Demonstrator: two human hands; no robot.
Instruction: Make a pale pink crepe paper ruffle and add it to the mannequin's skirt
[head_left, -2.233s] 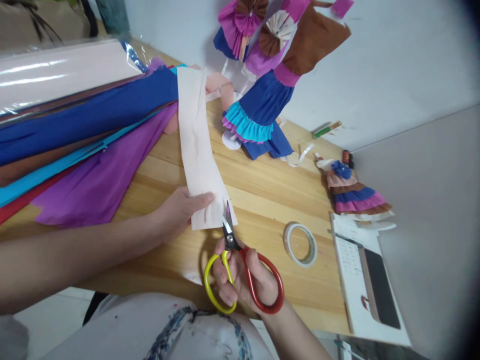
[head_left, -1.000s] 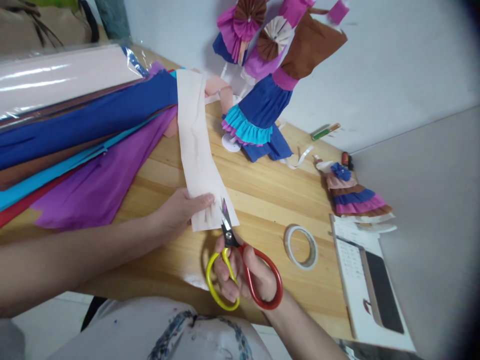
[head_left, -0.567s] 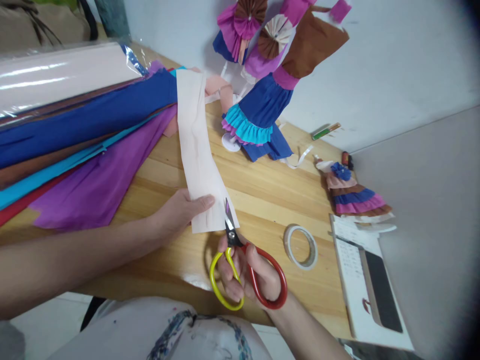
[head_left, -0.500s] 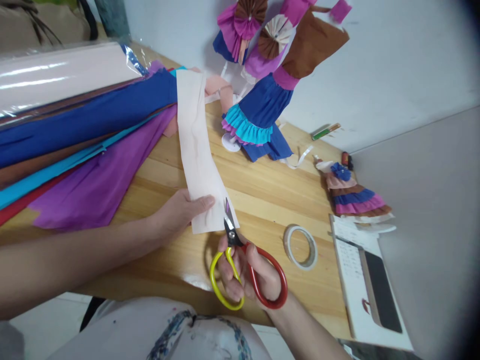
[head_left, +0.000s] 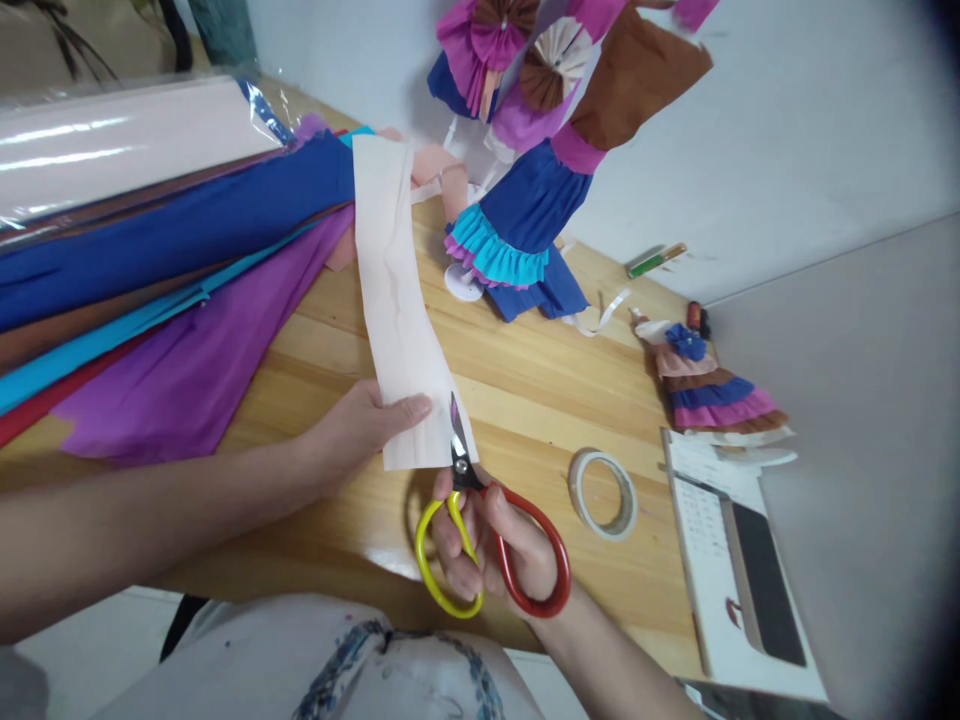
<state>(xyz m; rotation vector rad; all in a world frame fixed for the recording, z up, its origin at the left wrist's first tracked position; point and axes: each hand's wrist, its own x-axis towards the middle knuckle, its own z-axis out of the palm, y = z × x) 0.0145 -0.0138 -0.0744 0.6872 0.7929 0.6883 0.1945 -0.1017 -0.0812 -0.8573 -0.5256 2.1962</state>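
A long strip of pale crepe paper [head_left: 397, 300] runs from the stacked coloured sheets toward me, slightly wrinkled along its length. My left hand [head_left: 375, 420] pinches it close to its near end, thumb on top and the fingers hidden beneath. In my right hand [head_left: 487, 540] is a pair of scissors [head_left: 461, 465] with one yellow and one red handle loop. Their blades lie at the right side of the strip's near end, just right of my left thumb. A narrow sliver of paper shows to the right of the blades.
Coloured sheets [head_left: 187, 215] and a plastic-wrapped pale roll [head_left: 127, 145] lie at left. A tape roll [head_left: 604, 495] sits at right, near a notebook [head_left: 697, 520]. Paper dresses [head_left: 536, 210] stand against the wall, with a smaller layered one [head_left: 712, 385] and a green pen [head_left: 656, 260].
The scissor handles have shifted slightly left and the loops sit a little closer. The left hand keeps its hold on the strip. The view has moved slightly.
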